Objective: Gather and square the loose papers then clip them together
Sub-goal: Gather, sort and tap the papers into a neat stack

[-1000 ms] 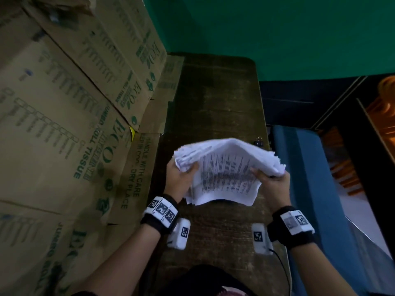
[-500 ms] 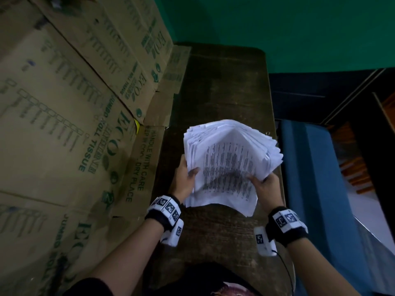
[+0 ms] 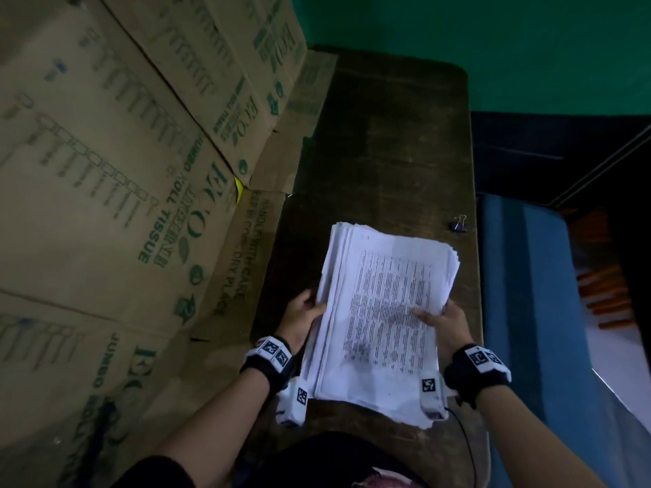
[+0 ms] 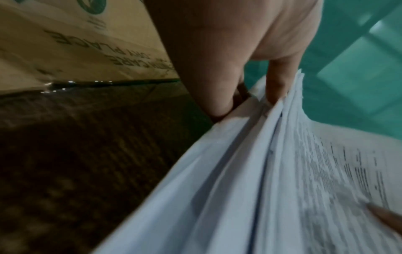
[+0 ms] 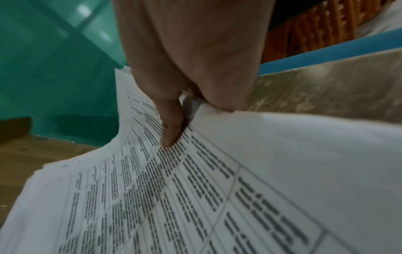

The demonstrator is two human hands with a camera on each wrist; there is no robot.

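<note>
A thick stack of printed white papers [image 3: 384, 311] is held over the dark wooden table [image 3: 387, 142], its sheets still slightly fanned at the edges. My left hand [image 3: 304, 317] grips the stack's left edge, thumb on top, seen close in the left wrist view as the left hand [image 4: 239, 72] on the papers [image 4: 272, 171]. My right hand [image 3: 445, 320] grips the right edge, thumb pressed on the printed top sheet; the right wrist view shows the right hand [image 5: 185, 86] pinching the papers [image 5: 195, 189]. A small dark binder clip [image 3: 459, 224] lies on the table near its right edge, beyond the stack.
Large cardboard boxes [image 3: 123, 206] lean along the table's left side. A green wall [image 3: 458, 29] stands behind the table's far end. To the right of the table is a blue surface [image 3: 521, 311].
The bunched, arched papers have been turned and flattened into a more even stack lying lengthwise between both hands. The binder clip has come back into view.
</note>
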